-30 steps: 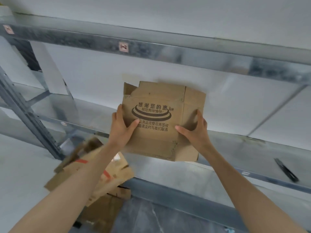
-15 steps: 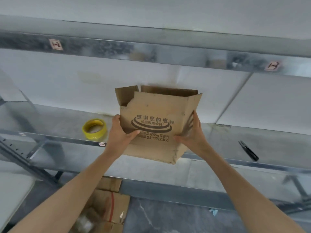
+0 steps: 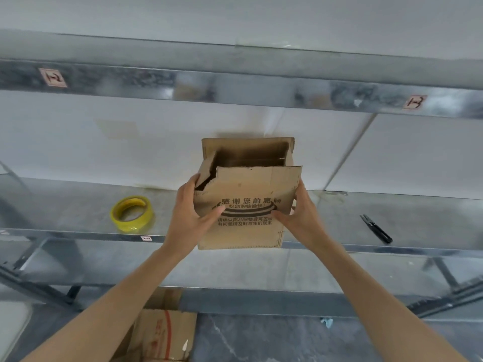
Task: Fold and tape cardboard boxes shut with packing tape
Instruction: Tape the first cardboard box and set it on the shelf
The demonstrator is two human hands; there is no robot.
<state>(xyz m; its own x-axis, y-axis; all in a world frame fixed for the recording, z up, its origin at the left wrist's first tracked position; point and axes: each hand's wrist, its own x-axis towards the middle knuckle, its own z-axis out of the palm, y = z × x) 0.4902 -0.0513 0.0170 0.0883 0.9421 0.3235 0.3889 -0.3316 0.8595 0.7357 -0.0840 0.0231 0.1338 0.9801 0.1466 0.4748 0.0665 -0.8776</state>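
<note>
A brown cardboard box (image 3: 245,186) with dark printed text is held up in front of the metal shelf (image 3: 65,205), its top open and flaps standing. My left hand (image 3: 190,218) grips its left side, thumb across the printed front. My right hand (image 3: 300,215) grips the right side, thumb on the front too. A roll of yellow packing tape (image 3: 132,214) lies flat on the shelf, left of the box.
Black snips (image 3: 376,228) lie on the shelf at the right. An upper shelf beam (image 3: 235,87) crosses above. Flattened cardboard with red markings (image 3: 162,335) lies on the floor below my left arm. A white wall stands behind.
The box has been squared open from a flattened shape and turned so its open top faces me. The view has swung right, bringing the tape roll and snips further into sight.
</note>
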